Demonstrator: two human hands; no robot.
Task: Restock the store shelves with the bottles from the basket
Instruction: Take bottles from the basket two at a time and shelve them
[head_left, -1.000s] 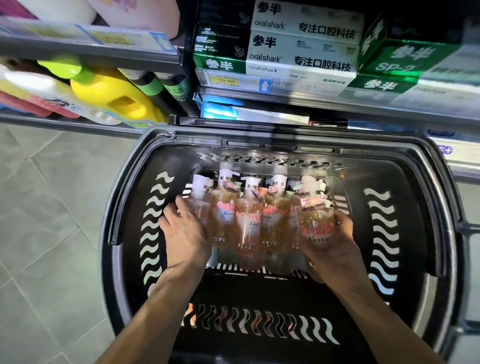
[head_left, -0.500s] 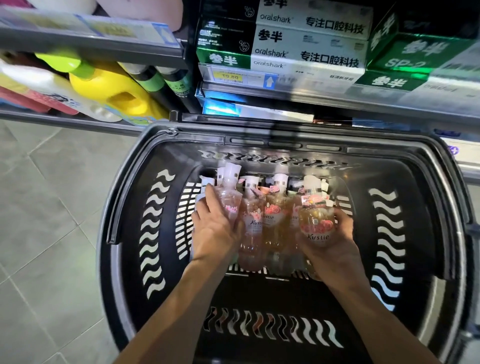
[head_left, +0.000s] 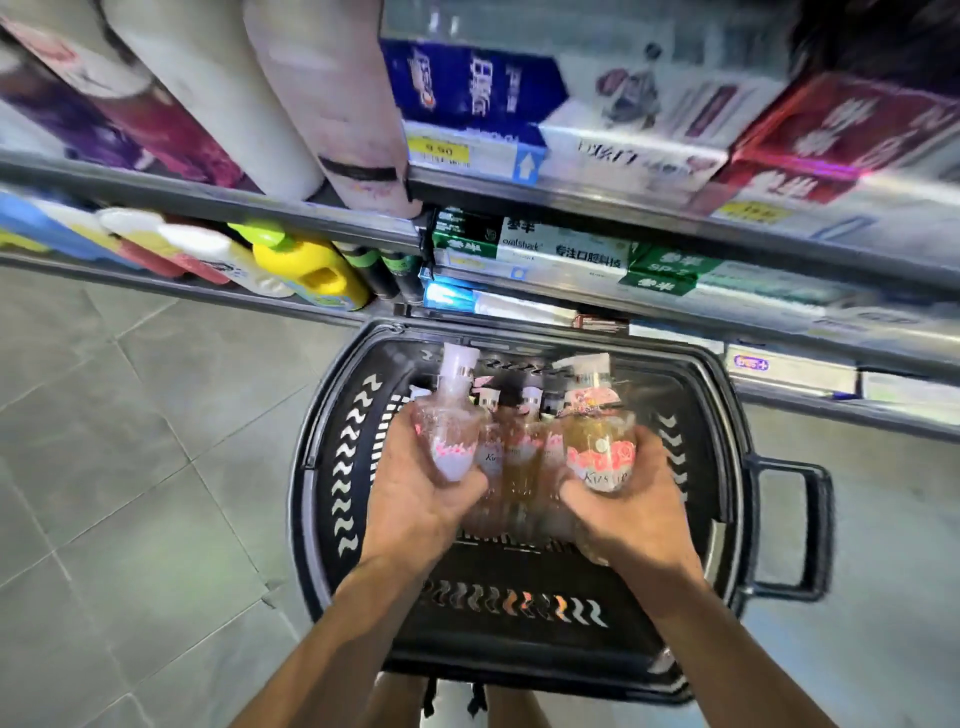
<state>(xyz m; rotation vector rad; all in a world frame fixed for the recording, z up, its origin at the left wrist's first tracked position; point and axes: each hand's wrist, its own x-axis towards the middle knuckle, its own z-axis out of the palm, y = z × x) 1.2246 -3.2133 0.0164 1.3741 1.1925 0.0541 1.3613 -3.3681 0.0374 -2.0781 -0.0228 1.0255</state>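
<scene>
Gripping a clear pump bottle with pink flowers and a white cap (head_left: 451, 426) in the left hand (head_left: 415, 499), with fingers (head_left: 409, 441) curled round its lower body. Gripping an amber pump bottle with a pink rose label (head_left: 597, 431) in the right hand (head_left: 631, 514), likewise wrapped from below. Holding both tilted over the black slotted plastic basket (head_left: 317, 467). Between the hands, other pump bottles (head_left: 519, 462) upright inside. Beyond, metal store shelves (head_left: 208, 200) with a yellow jug (head_left: 311, 270) and green-and-white boxes (head_left: 545, 249).
</scene>
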